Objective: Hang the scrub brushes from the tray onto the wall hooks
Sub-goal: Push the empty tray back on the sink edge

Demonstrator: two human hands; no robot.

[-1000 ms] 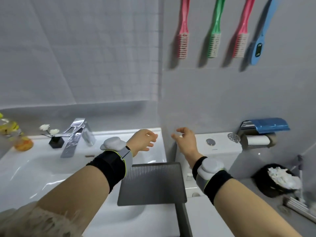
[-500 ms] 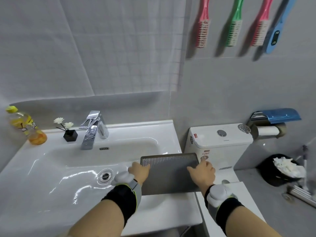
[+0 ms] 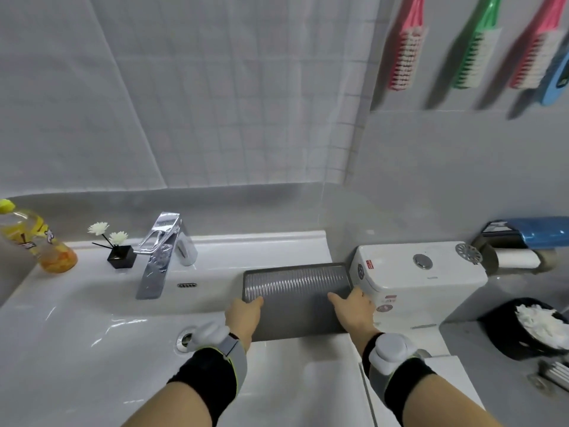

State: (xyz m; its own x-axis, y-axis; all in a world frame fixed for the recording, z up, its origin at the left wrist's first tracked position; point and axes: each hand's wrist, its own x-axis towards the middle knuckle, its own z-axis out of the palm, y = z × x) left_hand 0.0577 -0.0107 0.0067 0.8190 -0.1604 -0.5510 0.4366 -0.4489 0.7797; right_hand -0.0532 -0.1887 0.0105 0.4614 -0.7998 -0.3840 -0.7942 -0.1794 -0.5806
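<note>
Your left hand (image 3: 244,315) and right hand (image 3: 354,309) each grip a near corner of the grey ribbed tray (image 3: 297,285), thumbs on its upper face. The tray sits on the right end of the white sink (image 3: 92,334), its far right corner just beside the toilet tank (image 3: 425,272). On the wall above the tank you see four brushes hanging in a row, blurred: a pink brush (image 3: 405,47), a green brush (image 3: 475,47), a second pink brush (image 3: 535,53), and a blue brush (image 3: 557,78) at the frame's edge. The chrome faucet (image 3: 160,254), a small black flower pot (image 3: 121,255) and a yellow bottle (image 3: 37,238) stand along the sink's back ledge.
</note>
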